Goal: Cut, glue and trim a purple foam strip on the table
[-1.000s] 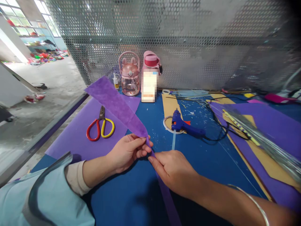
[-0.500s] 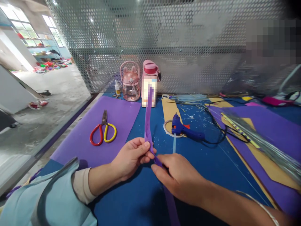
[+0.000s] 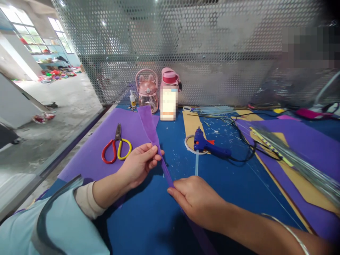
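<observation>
A blue table [image 3: 233, 184] spreads under both hands, with a perforated metal screen [image 3: 202, 53] standing along its far edge, well beyond the fingers. A large purple sheet [image 3: 106, 141] lies flat just beyond and to the outer side of the left hand [image 3: 138, 164], and more purple and tan sheets [image 3: 300, 156] lie well off to the outer side of the right hand [image 3: 198, 200], under a bundle of thin clear rods [image 3: 294, 159]. A long purple strip [image 3: 156, 145] runs between the two hands: the left hand pinches it between thumb and fingertips at its middle, its far end rising away toward the screen, while the right hand is closed over the strip nearer the body, fingers curled down on it, and the rest trails on past the right wrist, which wears a thin bangle [image 3: 289, 230]. The left arm wears a pale blue sleeve [image 3: 50, 223]. A blue glue gun [image 3: 208, 145] lies just beyond the right hand, its black cord [image 3: 247, 145] looping away to the outer side, beside a small roll of tape [image 3: 189, 146]. Two pink bottles [image 3: 156, 92] stand against the screen, straight ahead of the left hand. Red and yellow scissors [image 3: 117, 147] lie shut on the purple sheet, just beside the left hand's knuckles.
</observation>
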Action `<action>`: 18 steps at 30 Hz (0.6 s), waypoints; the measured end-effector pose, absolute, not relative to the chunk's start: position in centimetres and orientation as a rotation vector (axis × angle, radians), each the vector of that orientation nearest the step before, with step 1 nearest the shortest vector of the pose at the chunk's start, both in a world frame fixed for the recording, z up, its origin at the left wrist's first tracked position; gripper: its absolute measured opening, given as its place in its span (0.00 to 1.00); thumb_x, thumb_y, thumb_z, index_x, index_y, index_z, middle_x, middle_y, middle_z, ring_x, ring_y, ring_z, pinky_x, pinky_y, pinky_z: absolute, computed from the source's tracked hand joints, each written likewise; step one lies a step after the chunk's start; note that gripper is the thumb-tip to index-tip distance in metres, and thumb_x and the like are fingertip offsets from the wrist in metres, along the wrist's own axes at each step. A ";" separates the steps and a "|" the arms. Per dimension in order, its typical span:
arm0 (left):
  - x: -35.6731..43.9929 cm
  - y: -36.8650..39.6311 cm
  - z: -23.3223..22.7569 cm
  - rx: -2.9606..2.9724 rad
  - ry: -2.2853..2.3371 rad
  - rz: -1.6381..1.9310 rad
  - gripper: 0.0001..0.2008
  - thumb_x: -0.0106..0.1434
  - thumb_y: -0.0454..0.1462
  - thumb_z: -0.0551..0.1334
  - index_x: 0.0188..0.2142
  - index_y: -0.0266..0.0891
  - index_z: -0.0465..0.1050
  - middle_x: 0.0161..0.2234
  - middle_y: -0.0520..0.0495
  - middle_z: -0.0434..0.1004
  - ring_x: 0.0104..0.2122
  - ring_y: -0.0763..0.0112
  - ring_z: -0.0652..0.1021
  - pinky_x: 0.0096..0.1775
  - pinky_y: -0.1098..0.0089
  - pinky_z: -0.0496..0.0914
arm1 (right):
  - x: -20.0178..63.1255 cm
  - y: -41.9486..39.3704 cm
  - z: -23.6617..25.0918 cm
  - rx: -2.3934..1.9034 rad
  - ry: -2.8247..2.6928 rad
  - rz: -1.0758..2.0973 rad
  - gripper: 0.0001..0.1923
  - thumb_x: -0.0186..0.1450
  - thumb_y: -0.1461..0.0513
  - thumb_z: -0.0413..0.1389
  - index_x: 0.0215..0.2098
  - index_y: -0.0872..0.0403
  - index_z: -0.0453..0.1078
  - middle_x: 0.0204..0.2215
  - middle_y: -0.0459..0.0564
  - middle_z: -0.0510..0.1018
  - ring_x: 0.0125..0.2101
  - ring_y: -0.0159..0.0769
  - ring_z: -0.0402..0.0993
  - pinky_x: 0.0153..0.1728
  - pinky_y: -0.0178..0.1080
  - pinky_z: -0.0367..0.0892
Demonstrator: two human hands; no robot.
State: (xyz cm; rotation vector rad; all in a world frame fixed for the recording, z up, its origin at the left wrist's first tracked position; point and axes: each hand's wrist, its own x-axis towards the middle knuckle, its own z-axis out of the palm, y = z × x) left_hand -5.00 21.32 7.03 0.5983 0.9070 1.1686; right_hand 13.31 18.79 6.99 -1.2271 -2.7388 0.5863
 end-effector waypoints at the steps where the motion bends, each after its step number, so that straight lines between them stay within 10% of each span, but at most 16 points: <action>1: -5.1 21.5 7.0 0.615 0.931 1.173 0.06 0.58 0.32 0.65 0.27 0.33 0.69 0.23 0.51 0.75 0.17 0.86 0.71 0.21 0.87 0.67 | 13.2 18.8 7.0 -1.246 -2.735 0.606 0.21 0.69 0.58 0.44 0.22 0.55 0.68 0.20 0.48 0.77 0.22 0.33 0.69 0.24 0.36 0.49; 11: -5.4 25.8 5.7 0.824 1.323 1.234 0.09 0.62 0.32 0.59 0.43 0.34 0.64 0.28 0.49 0.73 0.20 0.82 0.73 0.21 0.82 0.66 | 12.6 19.2 7.4 -1.491 -2.573 0.775 0.19 0.65 0.62 0.47 0.17 0.54 0.64 0.15 0.45 0.71 0.18 0.29 0.62 0.21 0.34 0.48; 14: -5.4 25.2 4.9 1.144 1.423 1.254 0.24 0.59 0.31 0.60 0.55 0.37 0.56 0.49 0.38 0.69 0.30 0.75 0.77 0.29 0.72 0.73 | 12.4 19.3 6.9 -1.500 -2.522 0.805 0.19 0.66 0.61 0.47 0.18 0.55 0.65 0.16 0.46 0.72 0.18 0.29 0.63 0.20 0.34 0.49; 18: -5.8 23.2 4.3 2.179 1.375 1.064 0.20 0.58 0.26 0.55 0.50 0.39 0.66 0.52 0.40 0.67 0.48 0.63 0.72 0.52 0.57 0.66 | 13.1 19.8 7.4 -1.436 -2.460 0.867 0.21 0.65 0.52 0.50 0.17 0.54 0.63 0.14 0.42 0.68 0.17 0.28 0.59 0.18 0.32 0.48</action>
